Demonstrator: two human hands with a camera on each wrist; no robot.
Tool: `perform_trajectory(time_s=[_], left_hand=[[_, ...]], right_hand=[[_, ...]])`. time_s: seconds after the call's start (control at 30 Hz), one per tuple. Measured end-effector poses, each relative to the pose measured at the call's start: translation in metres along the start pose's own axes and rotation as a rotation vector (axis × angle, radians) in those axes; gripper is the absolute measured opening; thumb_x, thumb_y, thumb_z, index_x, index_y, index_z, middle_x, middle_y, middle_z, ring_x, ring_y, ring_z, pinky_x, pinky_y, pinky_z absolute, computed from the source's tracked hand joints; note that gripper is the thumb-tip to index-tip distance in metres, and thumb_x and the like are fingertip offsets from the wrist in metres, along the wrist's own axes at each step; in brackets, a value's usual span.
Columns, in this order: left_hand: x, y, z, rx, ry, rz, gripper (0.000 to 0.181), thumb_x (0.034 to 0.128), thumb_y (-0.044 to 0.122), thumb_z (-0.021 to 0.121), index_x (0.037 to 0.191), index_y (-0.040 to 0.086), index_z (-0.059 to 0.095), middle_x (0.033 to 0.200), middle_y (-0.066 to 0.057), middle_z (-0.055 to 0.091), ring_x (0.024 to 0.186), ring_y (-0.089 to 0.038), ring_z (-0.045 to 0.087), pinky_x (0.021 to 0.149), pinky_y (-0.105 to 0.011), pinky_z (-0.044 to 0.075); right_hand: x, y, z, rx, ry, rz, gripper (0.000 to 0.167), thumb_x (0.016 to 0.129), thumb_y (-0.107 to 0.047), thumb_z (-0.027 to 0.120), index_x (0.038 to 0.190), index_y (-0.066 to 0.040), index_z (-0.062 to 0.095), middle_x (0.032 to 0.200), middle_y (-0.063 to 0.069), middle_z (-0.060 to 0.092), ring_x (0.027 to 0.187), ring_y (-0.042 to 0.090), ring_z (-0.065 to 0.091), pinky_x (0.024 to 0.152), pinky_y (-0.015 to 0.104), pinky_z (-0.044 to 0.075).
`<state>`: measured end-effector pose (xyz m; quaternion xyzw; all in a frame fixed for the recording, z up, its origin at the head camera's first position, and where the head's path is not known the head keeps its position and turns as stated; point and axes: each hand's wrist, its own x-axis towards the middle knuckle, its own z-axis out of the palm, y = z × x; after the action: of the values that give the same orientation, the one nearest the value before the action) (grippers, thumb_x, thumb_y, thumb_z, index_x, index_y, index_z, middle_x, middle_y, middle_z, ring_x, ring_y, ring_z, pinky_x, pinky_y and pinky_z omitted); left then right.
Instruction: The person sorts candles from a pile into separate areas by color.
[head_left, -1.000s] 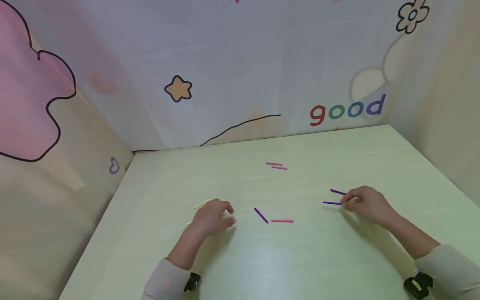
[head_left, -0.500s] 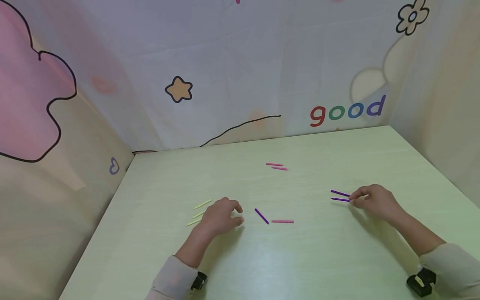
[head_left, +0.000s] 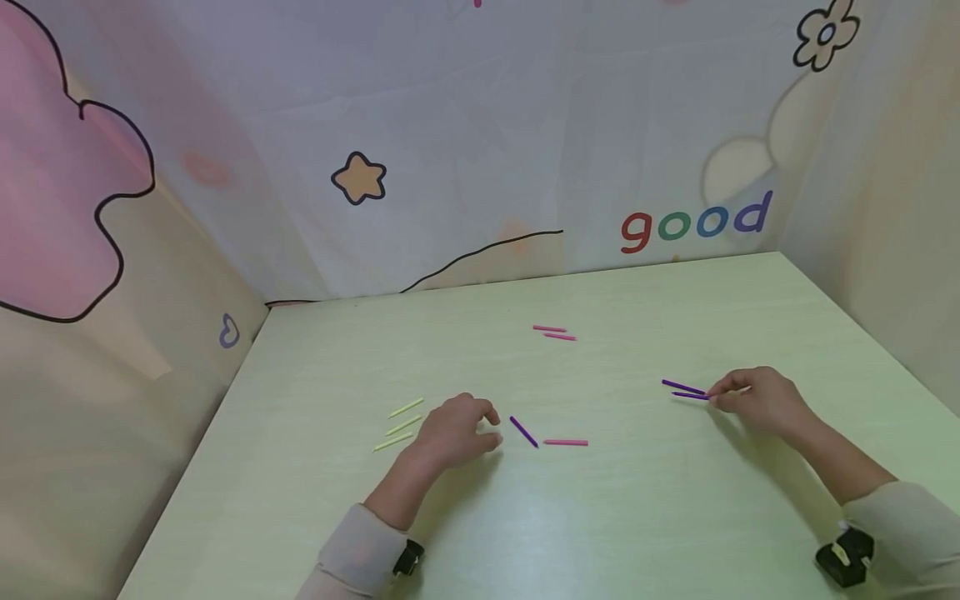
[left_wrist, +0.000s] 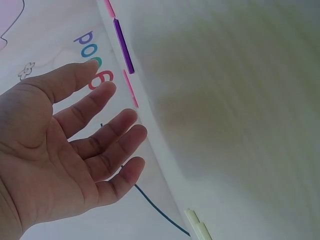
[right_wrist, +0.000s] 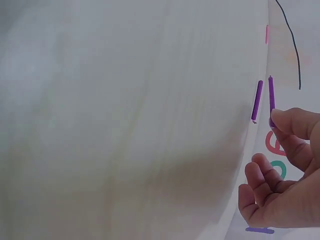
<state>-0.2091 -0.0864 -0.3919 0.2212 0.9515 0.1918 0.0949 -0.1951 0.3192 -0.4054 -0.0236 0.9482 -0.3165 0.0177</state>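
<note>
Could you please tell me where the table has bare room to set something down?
Bare on the table: front middle, nearer than the lone pink stick; far left, between yellow sticks and backdrop. Crowded: around the left hand, between those and a purple stick.

Right hand (head_left: 761,402) partly hides a purple stick (right_wrist: 271,92) — left sleeve (head_left: 363,546) cut off.

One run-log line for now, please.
right hand: pinches purple crayon; left hand: holds nothing; yellow crayons: three, beside left hand; pink crayons: two farthest back
</note>
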Motion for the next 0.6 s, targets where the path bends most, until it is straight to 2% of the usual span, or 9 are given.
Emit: perform_trajectory(time_s=[0.6], left_hand=[[0.009,0.014,0.005,0.006,-0.017,0.044,0.02,0.0826,0.023,0.068,0.098,0.01,0.068,0.093,-0.006,0.058,0.076,-0.015,0.048,0.063,-0.03,0.041]], right_hand=[[0.0,0.01,-0.002,0.004,-0.017,0.008,0.015,0.083,-0.01,0.061,0.089,0.001,0.068,0.081,0.006,0.064,0.07,0.019,0.049,0.058,0.033,0.037]])
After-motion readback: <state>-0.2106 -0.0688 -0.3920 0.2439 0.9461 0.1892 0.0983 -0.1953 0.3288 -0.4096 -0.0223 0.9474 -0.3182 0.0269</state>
